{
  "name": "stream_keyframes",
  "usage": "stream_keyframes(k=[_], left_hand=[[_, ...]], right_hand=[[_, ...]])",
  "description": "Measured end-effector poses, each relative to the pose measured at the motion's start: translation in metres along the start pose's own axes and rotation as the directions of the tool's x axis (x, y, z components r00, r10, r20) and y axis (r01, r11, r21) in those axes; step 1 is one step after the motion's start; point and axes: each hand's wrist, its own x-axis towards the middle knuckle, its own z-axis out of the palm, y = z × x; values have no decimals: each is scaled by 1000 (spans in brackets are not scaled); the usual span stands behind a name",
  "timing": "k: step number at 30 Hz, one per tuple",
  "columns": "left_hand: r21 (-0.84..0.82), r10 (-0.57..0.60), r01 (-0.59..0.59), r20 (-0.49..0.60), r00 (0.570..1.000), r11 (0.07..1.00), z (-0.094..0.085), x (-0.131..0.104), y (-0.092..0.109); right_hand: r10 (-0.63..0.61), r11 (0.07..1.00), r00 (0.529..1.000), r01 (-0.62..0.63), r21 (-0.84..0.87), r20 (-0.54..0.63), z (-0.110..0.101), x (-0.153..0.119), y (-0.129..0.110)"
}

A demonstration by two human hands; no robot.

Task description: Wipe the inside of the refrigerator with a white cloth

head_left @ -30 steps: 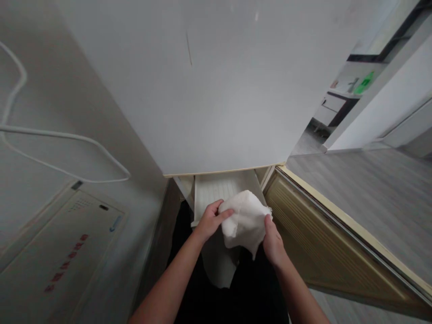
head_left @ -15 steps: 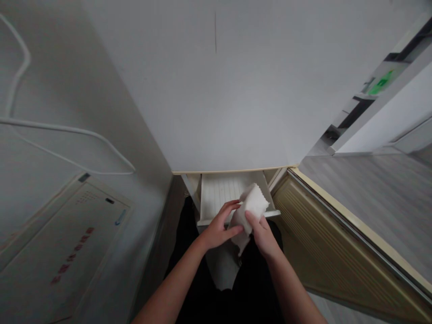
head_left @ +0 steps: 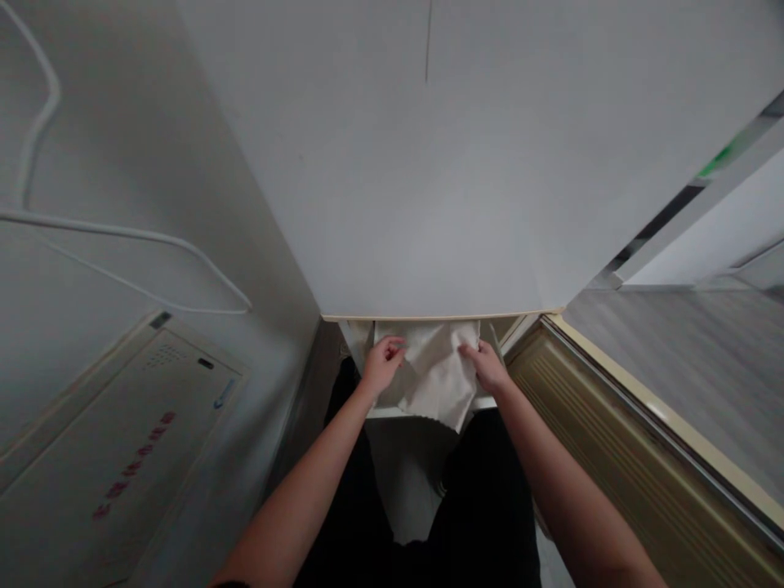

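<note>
One open drawer point(head_left: 387, 413); one cloth point(head_left: 436, 377), two hands point(head_left: 381, 365) point(head_left: 488, 367).

A pulled-out white drawer point(head_left: 389, 413) with a pale cloth point(head_left: 438, 380) across it and over its front edge

Single head-worn view, facing forward and steeply down: tall flat white cabinet front point(head_left: 429, 180) close ahead, wearer's black-trousered legs point(head_left: 490, 498) at bottom edge.
</note>
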Motion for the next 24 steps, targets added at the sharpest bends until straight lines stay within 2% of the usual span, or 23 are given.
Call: stream_keyframes(k=[1, 3, 6, 8, 10, 12, 16, 22, 24], left_hand=[[21, 5, -5, -33, 999, 1000, -3, 2, -4], [107, 53, -46, -70, 996, 993, -8, 0, -14], [409, 166, -132, -48, 985, 903, -11, -11, -37], [541, 150, -118, -16, 989, 833, -9, -19, -55], [597, 131, -122, 28, 991, 793, -7, -24, -70], [628, 116, -141, 82, 990, 765, -6, -25, -78], [635, 48, -156, 184, 982, 757, -11, -22, -77], [674, -2, -142, 209, 978, 725, -12, -22, -66], [678, -15, -132, 207, 978, 723, -11, -22, -65]], right_hand=[[12, 978, 998, -23, -210, -54, -4, 13, 4], [30, 843, 987, -110, -526, -158, -7, 31, 9], [9, 665, 973, -178, -725, -231, 5, 42, 18], [5, 550, 989, -129, -825, -151, 22, 47, 27], [62, 458, 998, -33, -888, -5, 41, 53, 36], [121, 383, 987, 49, -922, 103, 58, 61, 44], [146, 282, 973, 134, -950, 181, 77, 77, 48], [145, 306, 942, 250, -919, 304, 92, 86, 47], [132, 313, 949, 234, -921, 286, 98, 84, 50]])
